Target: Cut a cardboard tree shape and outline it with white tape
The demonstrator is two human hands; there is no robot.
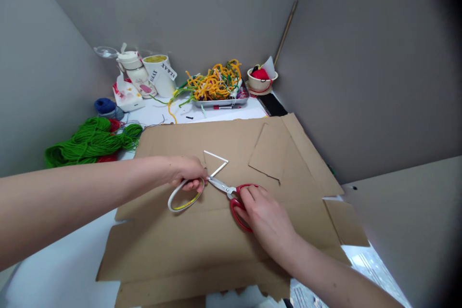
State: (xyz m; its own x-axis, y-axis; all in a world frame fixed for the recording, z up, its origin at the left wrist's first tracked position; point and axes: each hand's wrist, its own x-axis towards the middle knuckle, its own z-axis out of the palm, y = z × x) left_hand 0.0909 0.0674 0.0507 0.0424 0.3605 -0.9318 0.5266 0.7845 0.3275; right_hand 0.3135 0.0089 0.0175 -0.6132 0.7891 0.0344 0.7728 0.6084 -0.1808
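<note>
My left hand (190,171) is closed on a narrow roll of white tape (176,200), which hangs as a loop below the fingers. White tape strips (218,168) form an angle on the flat cardboard (173,245), just right of that hand. My right hand (263,209) holds red-handled scissors (236,202), with fingers at the handles. The scissor tips are at the left hand's fingertips, by the lower end of the strips. Whether tape lies between the blades is too small to tell. Dark lines (264,174) mark the cardboard further right.
Green yarn (86,144) and blue yarn (104,105) lie at the left. Behind the cardboard stand a bottle (139,74), a white roll (164,82), a metal tray (220,103) heaped with orange yarn and a bowl (262,84) with red yarn. Grey walls enclose the table.
</note>
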